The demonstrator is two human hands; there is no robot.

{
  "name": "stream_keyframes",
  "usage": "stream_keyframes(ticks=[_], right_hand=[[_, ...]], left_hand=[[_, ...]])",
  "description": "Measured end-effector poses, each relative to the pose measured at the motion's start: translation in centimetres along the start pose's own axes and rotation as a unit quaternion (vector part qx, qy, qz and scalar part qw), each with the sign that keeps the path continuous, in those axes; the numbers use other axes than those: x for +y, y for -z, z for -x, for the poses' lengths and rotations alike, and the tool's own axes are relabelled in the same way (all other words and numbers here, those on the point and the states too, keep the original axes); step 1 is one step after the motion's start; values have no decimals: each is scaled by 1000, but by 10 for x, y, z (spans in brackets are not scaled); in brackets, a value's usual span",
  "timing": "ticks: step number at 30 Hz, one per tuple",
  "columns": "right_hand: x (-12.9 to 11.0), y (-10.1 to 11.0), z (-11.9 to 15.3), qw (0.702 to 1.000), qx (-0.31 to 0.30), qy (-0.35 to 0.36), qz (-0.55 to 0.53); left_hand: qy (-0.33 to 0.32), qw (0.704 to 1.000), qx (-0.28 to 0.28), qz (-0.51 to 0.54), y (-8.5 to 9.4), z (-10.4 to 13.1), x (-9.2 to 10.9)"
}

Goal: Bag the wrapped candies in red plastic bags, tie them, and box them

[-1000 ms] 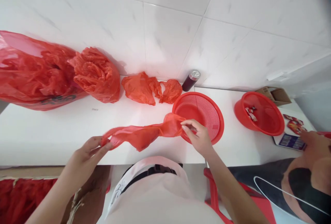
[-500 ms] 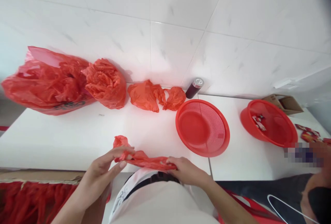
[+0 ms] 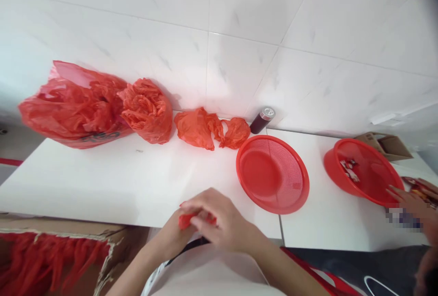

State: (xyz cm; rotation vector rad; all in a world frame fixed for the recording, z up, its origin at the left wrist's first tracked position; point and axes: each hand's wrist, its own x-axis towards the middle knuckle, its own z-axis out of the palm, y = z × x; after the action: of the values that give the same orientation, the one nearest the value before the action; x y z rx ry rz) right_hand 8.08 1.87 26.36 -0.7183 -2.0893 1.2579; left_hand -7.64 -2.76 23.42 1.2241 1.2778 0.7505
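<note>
My right hand (image 3: pixel 219 218) is wrapped round a bunched red plastic bag (image 3: pixel 185 221) at the table's front edge. Pressed against the same bag from the left is my left hand (image 3: pixel 178 234), its fingers mostly hidden behind the right one. Only small parts of the bag show between the hands. To the right of my hands stands a red mesh basket (image 3: pixel 262 173) with nothing in it. Crumpled red bags (image 3: pixel 195 127) lie behind my hands, near the wall.
Large stuffed red bags (image 3: pixel 82 109) stand at the back left. A dark bottle (image 3: pixel 262 120) is by the wall. Another person's hand (image 3: pixel 415 207) reaches beside a red basin (image 3: pixel 369 168) holding small packets. A cardboard box (image 3: pixel 109 259) of red bags sits lower left.
The bag, stretched between my hands before, is now bunched up small. My hands have come together, the right moving left over the other. The other person's hand is now at the basin's rim.
</note>
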Motion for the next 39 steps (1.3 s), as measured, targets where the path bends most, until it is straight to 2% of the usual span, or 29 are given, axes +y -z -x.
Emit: stream_keyframes(ticks=[3, 5, 8, 11, 13, 16, 19, 21, 24, 26, 28, 29, 32, 34, 36, 39], right_hand=[[26, 7, 10, 992, 10, -118, -30], [36, 9, 18, 984, 1, -166, -57], [28, 10, 27, 986, 56, -149, -53], [6, 16, 30, 994, 28, -94, -47], [0, 20, 27, 996, 20, -64, -55], [12, 16, 19, 993, 74, -75, -55], [37, 2, 13, 989, 25, -132, -59], [48, -8, 14, 982, 9, -172, -73], [55, -14, 18, 966, 10, -226, -127], [55, -14, 19, 949, -33, -252, -184], [54, -11, 20, 937, -62, -265, -220], [53, -10, 20, 936, -55, -267, -221], [47, -7, 24, 949, -3, -259, -177], [43, -5, 29, 957, 2, -253, -143], [45, 0, 37, 960, 4, -257, -109], [65, 11, 51, 956, 74, -281, -38]], left_hand=[[47, 997, -38, 44, 2, -5, 3], [65, 994, -42, 72, 5, -8, 1], [71, 992, -48, 94, 8, -10, -1], [80, 989, -81, 90, 14, -11, 3], [60, 992, -97, 53, 18, -11, 7], [-25, 992, -126, -18, 21, -11, 13], [-74, 984, -137, -81, 20, -11, 9], [-70, 986, -94, -120, 17, -11, 1], [-95, 984, 26, -146, 8, -12, -14], [-131, 975, 96, -149, 2, -12, -22], [-151, 968, 128, -153, -3, -13, -26], [-152, 968, 127, -157, -5, -13, -27], [-127, 973, 78, -174, -3, -11, -31], [-119, 976, 24, -183, 5, -8, -35], [-127, 974, -13, -186, 20, -1, -40], [-104, 977, -14, -185, 47, 17, -48]])
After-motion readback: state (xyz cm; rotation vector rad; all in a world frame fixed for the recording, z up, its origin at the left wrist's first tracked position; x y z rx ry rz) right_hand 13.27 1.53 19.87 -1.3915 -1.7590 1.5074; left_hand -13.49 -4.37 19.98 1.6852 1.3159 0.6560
